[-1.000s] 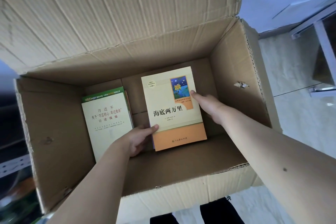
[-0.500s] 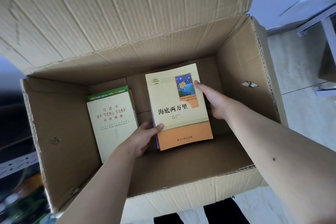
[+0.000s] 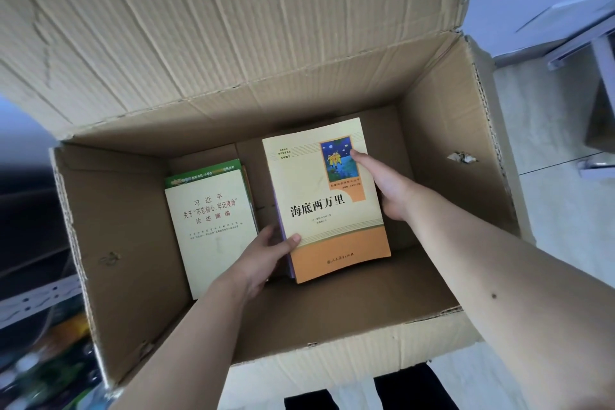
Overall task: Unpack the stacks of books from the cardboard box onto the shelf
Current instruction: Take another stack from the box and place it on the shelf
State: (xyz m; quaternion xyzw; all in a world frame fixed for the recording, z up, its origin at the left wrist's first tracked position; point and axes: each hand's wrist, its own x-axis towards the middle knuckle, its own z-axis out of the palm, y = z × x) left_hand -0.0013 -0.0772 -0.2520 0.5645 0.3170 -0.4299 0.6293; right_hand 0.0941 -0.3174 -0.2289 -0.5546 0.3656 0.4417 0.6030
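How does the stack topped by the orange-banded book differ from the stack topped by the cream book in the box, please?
Both hands, left and right, grip the orange-banded stack; the cream-topped stack lies untouched. The orange-banded cover carries a blue picture; the cream one shows only text. Both sit inside the cardboard box, covers up.

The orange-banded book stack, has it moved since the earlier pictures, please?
Yes. Held between the left hand and right hand, the orange-banded book stack has risen off the box floor, judged against the cream-covered stack beside it.
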